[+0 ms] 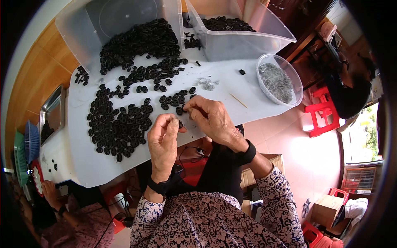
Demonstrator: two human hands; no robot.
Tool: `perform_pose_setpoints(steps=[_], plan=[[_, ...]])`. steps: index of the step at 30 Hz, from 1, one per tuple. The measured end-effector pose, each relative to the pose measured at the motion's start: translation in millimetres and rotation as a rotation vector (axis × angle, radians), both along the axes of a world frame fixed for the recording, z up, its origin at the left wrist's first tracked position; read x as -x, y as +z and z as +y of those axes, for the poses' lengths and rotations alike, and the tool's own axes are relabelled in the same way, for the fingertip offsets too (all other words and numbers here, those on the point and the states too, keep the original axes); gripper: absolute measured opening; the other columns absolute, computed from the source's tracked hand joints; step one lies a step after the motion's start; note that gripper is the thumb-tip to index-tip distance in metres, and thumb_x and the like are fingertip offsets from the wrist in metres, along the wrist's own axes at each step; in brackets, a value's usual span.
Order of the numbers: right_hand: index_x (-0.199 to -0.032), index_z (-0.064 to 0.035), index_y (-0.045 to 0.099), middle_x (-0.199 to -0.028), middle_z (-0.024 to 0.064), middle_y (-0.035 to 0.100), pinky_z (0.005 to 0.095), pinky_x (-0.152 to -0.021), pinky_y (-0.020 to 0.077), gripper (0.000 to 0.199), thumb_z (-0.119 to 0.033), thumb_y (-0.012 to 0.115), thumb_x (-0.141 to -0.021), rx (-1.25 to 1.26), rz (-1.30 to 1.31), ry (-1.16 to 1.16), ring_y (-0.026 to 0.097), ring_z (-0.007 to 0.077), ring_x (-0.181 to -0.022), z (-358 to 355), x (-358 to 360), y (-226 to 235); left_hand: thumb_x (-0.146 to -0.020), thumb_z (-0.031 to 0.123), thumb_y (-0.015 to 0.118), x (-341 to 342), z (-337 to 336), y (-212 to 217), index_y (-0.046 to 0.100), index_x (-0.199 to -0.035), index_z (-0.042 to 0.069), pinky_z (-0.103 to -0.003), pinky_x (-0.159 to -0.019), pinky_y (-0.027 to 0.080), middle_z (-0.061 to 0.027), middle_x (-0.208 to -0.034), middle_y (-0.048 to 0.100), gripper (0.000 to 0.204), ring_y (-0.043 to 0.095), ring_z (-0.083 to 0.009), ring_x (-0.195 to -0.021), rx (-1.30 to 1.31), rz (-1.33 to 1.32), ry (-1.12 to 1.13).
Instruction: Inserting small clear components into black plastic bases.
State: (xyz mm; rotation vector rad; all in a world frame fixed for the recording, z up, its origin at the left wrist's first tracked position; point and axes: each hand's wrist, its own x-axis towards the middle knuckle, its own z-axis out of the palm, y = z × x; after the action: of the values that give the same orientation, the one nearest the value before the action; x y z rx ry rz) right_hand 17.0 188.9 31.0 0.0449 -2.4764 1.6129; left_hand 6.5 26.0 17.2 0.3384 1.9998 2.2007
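My left hand (pixel 162 138) is closed above the near edge of the white table (pixel 231 74), with a small black oval piece (pixel 180 124) pinched between thumb and fingers. Just right of it, my right hand (pixel 211 119) has its thumb and fingertips pressed together; what they hold, if anything, is hidden. A small cluster of black oval pieces with holes (pixel 173 99) lies right behind my fingertips. To the left, many more such pieces (pixel 118 128) are spread flat over the tabletop.
A tipped clear bin (pixel 74 37) spills a heap of black pieces (pixel 136 45). Another clear bin (pixel 248 45) stands beside it. A round tub (pixel 298 89) holds small clear bits; a thin wooden stick (pixel 238 100) lies nearby. Co-workers sit at lower left (pixel 78 223) and far right (pixel 351 91).
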Motion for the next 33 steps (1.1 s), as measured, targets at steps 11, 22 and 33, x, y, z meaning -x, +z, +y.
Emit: perform_pose_setpoints(steps=[11,22,33], plan=[[-0.095,-0.0053,0.062,-0.086,0.0097,0.064,0.038,-0.077,0.046,0.018,-0.001,0.061,-0.078,-0.387,0.314,0.118,0.059,0.0298,-0.082,28.3,13.2,3.5,-0.098,0.014,0.053,-2.7,3.6,-5.3,0.054,-0.098,-0.001,-0.023,-0.071,0.049,-0.0013,-0.082,0.055,0.016,0.055,-0.0075,-0.074,0.046,0.127,0.01],[-0.104,0.0005,0.062,-0.085,0.0121,0.068,0.0275,-0.065,0.0529,0.022,-0.002,0.066,-0.082,0.092,0.06,-0.071,0.066,0.0157,-0.073,-33.0,-33.2,-1.4,-0.096,0.011,0.053,-8.7,7.5,-5.9,0.054,-0.1,-0.001,-0.022,-0.073,0.042,-0.0026,-0.094,0.052,0.013,0.047,-0.0088,-0.081,0.038,0.187,0.099],[-0.1,0.0052,0.065,-0.074,0.0027,0.064,0.0202,-0.059,0.048,0.014,-0.003,0.058,-0.092,0.445,-0.146,-0.087,0.055,0.0048,-0.065,-21.7,-28.6,-0.6,-0.095,0.012,0.054,-4.2,5.8,-4.8,0.055,-0.097,0.0,-0.026,-0.06,0.041,-0.004,-0.083,0.054,0.013,0.048,-0.0111,-0.067,0.263,0.382,0.034]])
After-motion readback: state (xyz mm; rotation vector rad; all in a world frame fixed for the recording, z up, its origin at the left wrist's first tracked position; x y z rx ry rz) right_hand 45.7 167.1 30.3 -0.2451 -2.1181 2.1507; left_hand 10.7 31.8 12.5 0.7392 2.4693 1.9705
